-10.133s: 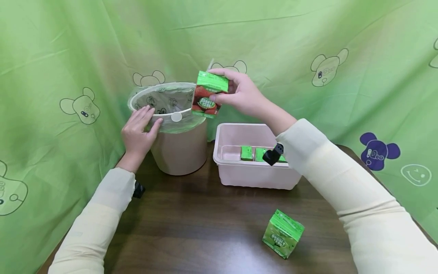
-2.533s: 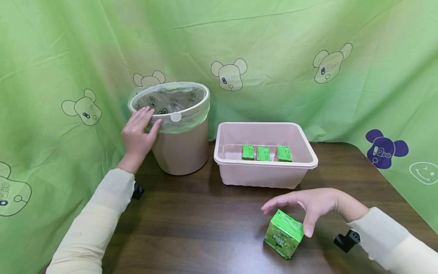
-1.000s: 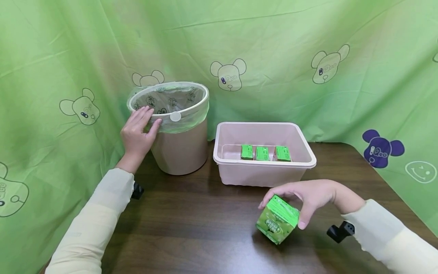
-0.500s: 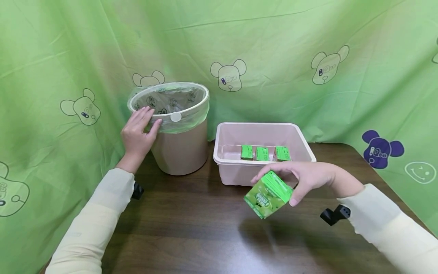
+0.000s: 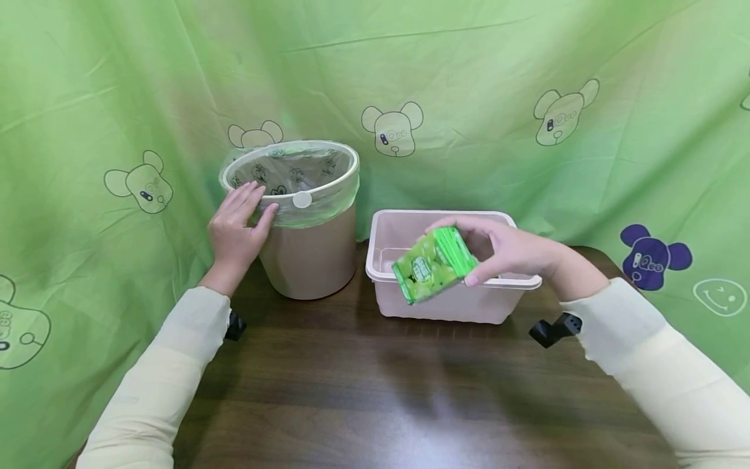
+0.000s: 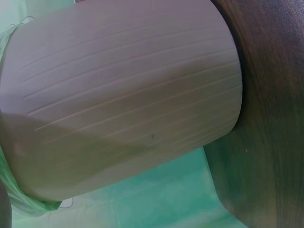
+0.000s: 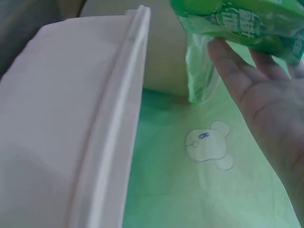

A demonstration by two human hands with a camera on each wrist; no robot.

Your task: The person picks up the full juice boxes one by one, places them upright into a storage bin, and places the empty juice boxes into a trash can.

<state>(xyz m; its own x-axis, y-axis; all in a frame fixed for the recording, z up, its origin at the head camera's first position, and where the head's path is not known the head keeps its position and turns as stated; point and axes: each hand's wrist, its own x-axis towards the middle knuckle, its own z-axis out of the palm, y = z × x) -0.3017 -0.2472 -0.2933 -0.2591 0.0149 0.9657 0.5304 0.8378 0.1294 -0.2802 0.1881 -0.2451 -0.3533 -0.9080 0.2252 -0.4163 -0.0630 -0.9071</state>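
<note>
My right hand [image 5: 504, 251] grips a green juice box [image 5: 433, 266] between thumb and fingers. The box is tilted and overlaps the front rim of a pink plastic bin [image 5: 445, 303]. In the right wrist view the juice box [image 7: 237, 21] is at the top, with fingers against its underside. My left hand [image 5: 237, 228] rests at the near left rim of a trash can [image 5: 310, 260], fingertips on the rim and thumb on the outside. A clear plastic liner [image 5: 336, 205] is folded over that rim.
Both containers stand side by side at the back of a dark wooden table [image 5: 328, 391], the bin right of the can. Behind them hangs a green curtain [image 5: 469, 78] with printed bear heads. The right hand and box hide the cartons inside the bin.
Ten seconds ago my right hand held a red juice box beside the trash can. Since then it has lifted the green one off the table and moved it up and left to the bin.
</note>
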